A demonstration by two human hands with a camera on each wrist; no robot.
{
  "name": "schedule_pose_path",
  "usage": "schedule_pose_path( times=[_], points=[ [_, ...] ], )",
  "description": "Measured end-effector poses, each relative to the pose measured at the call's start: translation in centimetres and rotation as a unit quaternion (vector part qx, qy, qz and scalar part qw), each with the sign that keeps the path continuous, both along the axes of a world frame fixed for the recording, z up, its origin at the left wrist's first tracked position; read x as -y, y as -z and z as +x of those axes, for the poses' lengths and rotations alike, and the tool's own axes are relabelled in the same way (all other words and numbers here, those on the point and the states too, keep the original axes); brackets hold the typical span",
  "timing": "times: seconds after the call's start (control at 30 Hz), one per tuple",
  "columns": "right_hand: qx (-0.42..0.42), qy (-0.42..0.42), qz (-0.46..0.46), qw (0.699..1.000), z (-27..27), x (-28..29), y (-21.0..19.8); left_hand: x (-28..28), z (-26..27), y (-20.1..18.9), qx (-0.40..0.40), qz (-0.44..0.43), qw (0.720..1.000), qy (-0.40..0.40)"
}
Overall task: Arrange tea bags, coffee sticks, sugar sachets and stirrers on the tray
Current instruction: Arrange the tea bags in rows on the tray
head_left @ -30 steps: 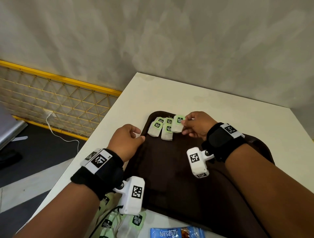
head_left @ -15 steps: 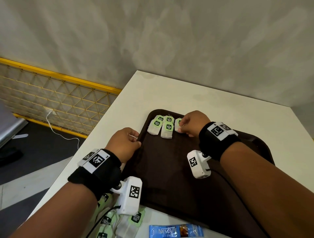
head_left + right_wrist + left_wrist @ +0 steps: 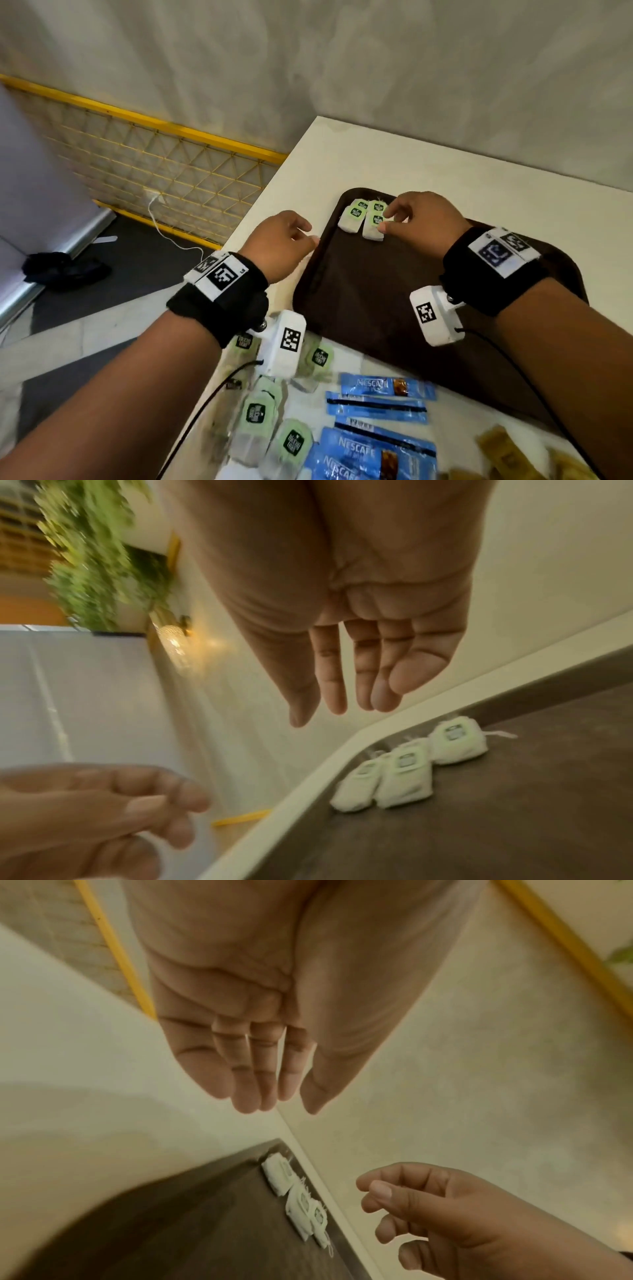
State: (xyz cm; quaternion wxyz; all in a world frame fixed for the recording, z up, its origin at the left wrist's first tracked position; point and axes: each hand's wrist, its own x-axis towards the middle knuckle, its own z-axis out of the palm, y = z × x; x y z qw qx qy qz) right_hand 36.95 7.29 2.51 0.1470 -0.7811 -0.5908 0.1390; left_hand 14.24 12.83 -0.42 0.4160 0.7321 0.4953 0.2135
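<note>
Several green-labelled tea bags (image 3: 363, 219) lie side by side in the far left corner of the brown tray (image 3: 359, 308). My right hand (image 3: 390, 219) hovers just above them, fingers relaxed and holding nothing; the right wrist view shows its palm (image 3: 342, 696) bare above the tea bags (image 3: 404, 775). My left hand (image 3: 284, 240) hangs empty at the tray's left rim, fingers loosely bent (image 3: 270, 1091). On the table in front of the tray lie more tea bags (image 3: 267, 421), blue coffee sticks (image 3: 380, 401) and brown sugar sachets (image 3: 507, 452). No stirrers are in view.
The white table (image 3: 445, 164) ends just left of the tray, with a yellow mesh railing (image 3: 154, 164) and the floor below it. A grey wall closes off the far side. Black cables run from both wrist cameras across the near supplies.
My right hand set its tea bag down beside the others and let go. The head view has tilted down, bringing the loose tea bags, coffee sticks and sachets into sight.
</note>
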Motion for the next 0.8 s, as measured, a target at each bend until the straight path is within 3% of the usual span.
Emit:
schedule_pose_path(
  times=[0.17,0.33,0.47,0.67,0.8],
  points=[
    [-0.11,-0.118,-0.005,0.987,-7.1,5.5,-0.9,4.0,-6.4,-1.7,-0.042,0.037,0.996,0.071],
    [-0.08,-0.207,-0.089,0.971,-13.3,7.9,1.4,6.4,-11.1,-0.1,-0.184,0.05,0.973,0.127],
    [-0.042,-0.193,-0.131,0.972,-15.9,7.9,2.5,6.7,-11.7,1.4,-0.246,0.047,0.953,0.168],
    [0.02,-0.18,-0.179,0.967,-18.1,8.2,3.0,6.5,-10.7,2.2,-0.247,0.056,0.952,0.17],
    [-0.038,-0.161,-0.164,0.973,-18.1,8.3,3.3,6.2,-10.7,2.2,-0.238,0.051,0.958,0.15]
  ],
)
